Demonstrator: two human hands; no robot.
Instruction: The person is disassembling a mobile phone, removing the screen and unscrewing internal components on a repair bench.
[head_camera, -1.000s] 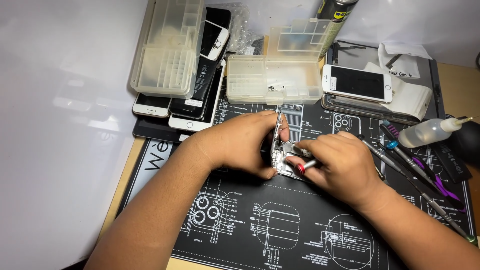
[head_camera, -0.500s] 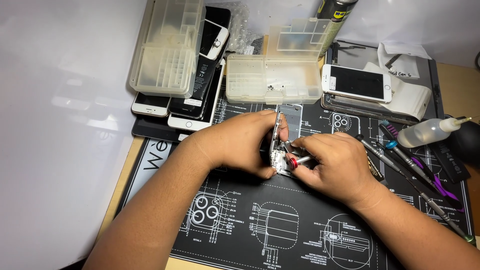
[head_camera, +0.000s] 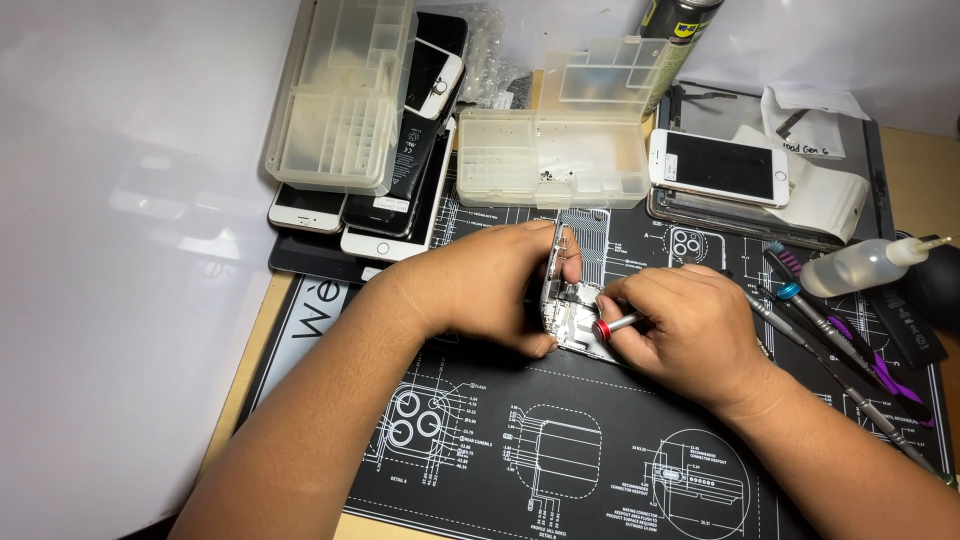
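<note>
My left hand (head_camera: 480, 290) grips an opened phone body (head_camera: 566, 318) and holds it tilted up on its edge over the black printed work mat (head_camera: 560, 450). My right hand (head_camera: 680, 330) is closed around a small screwdriver with a red collar (head_camera: 612, 325). Its tip points into the phone's exposed inside. Both hands touch the phone at the middle of the mat.
Clear plastic parts boxes (head_camera: 345, 100) (head_camera: 560, 155) and a stack of phones (head_camera: 395, 215) lie at the back. A white phone (head_camera: 720, 165) rests on a tray at the right. More screwdrivers (head_camera: 830, 330) and a squeeze bottle (head_camera: 865, 265) lie along the right edge.
My right hand has shifted the screwdriver slightly on the phone's inside. The left hand keeps the phone in the same place.
</note>
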